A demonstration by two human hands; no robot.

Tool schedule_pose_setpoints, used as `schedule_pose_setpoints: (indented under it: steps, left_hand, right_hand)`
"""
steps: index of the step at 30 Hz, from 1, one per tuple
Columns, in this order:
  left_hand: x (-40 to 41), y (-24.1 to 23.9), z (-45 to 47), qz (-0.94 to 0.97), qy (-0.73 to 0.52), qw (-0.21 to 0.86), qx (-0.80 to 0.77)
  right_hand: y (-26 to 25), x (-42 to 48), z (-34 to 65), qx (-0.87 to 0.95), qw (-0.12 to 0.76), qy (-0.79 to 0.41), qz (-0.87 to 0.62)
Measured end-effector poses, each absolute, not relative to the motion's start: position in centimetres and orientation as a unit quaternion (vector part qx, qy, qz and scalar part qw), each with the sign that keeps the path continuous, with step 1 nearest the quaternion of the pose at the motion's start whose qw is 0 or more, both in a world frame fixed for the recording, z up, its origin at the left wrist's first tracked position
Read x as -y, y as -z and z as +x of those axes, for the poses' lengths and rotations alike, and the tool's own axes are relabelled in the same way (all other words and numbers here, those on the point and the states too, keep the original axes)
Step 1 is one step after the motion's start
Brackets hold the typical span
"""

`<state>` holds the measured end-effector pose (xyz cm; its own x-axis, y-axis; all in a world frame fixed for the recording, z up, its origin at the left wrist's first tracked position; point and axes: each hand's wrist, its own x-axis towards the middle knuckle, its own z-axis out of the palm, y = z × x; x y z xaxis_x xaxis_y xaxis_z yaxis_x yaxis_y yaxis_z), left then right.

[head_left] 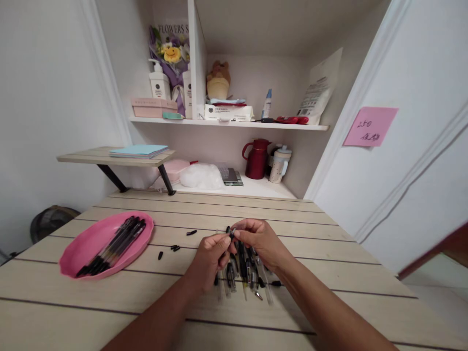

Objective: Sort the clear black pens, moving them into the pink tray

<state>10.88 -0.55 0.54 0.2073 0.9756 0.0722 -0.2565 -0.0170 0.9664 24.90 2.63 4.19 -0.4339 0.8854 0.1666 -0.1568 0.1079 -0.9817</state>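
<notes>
My left hand [209, 258] and my right hand [260, 242] meet above the wooden table [329, 253], both pinched on a small black pen part [231, 232] held between the fingertips. Under and just behind the hands lies a loose pile of clear-barrelled black pens [241, 280]. A pink oval tray [78, 248] at the left holds several assembled black pens [113, 246]. A few small black caps [175, 247] lie scattered on the table between the tray and my hands.
A low wooden riser [91, 157] with a blue notebook stands at the back left. Behind the table an alcove shelf holds a red jug [257, 158], a cup, bottles and boxes. A pink sticky note [370, 126] hangs on the white door at right.
</notes>
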Motion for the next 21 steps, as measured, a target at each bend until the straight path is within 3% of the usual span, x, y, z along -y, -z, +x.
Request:
schedule_pose_setpoints:
  steps: [9, 16, 21]
  left_hand:
    - [0.53, -0.62, 10.7, 0.504, -0.511, 0.591, -0.367]
    - [0.59, -0.47, 10.63, 0.497, -0.515, 0.612, -0.335]
    - [0.56, -0.6, 10.72, 0.488, -0.518, 0.616, -0.337]
  right_hand:
    - [-4.14, -2.74, 25.15, 0.613, 0.45, -0.562, -0.327]
    - [-4.27, -2.39, 25.09, 0.604, 0.415, -0.627, -0.263]
    - [-3.95, -2.79, 25.06, 0.613, 0.433, -0.584, -0.31]
